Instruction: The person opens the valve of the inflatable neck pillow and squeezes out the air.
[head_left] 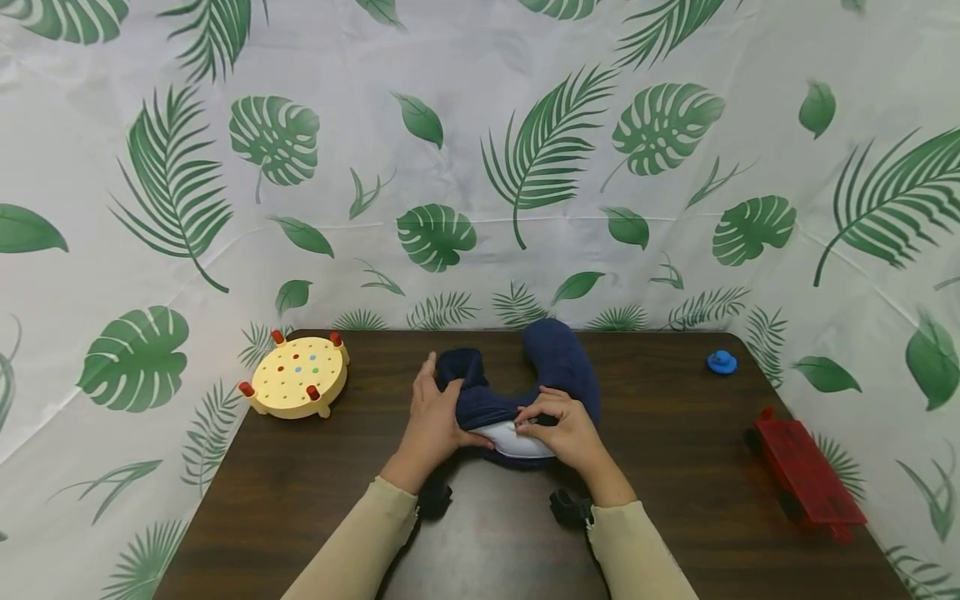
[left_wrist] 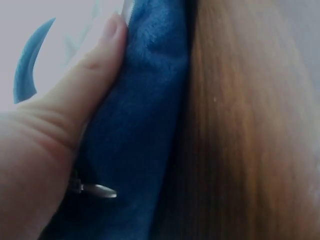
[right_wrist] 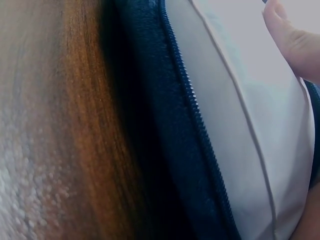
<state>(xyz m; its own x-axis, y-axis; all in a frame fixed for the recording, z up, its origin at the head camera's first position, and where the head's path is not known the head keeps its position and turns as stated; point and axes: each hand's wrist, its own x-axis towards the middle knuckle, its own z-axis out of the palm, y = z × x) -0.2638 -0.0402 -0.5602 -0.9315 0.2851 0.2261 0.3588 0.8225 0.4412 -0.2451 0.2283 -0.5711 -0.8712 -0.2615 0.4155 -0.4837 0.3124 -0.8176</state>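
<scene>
A navy U-shaped neck pillow (head_left: 562,358) lies on the table, its plush cover unzipped along the near curve. A white inner cushion (head_left: 517,442) shows through the opening. My left hand (head_left: 435,421) holds the pillow's left part, its thumb lying along the zipper edge and the white cushion. My right hand (head_left: 566,429) pinches the cover's upper edge at the opening, fingertips against the white cushion. Zipper teeth (right_wrist: 192,97) run down the navy edge in the right wrist view. A metal zipper pull (left_wrist: 100,190) hangs beside my left thumb's base. Most left fingertips are hidden in the left wrist view.
On the dark wooden table (head_left: 660,442), a yellow round pegged toy (head_left: 300,377) stands at the back left. A small blue toy (head_left: 722,362) sits back right, and a red toy cart (head_left: 808,471) rests by the right edge. A leaf-patterned sheet (head_left: 345,125) hangs behind.
</scene>
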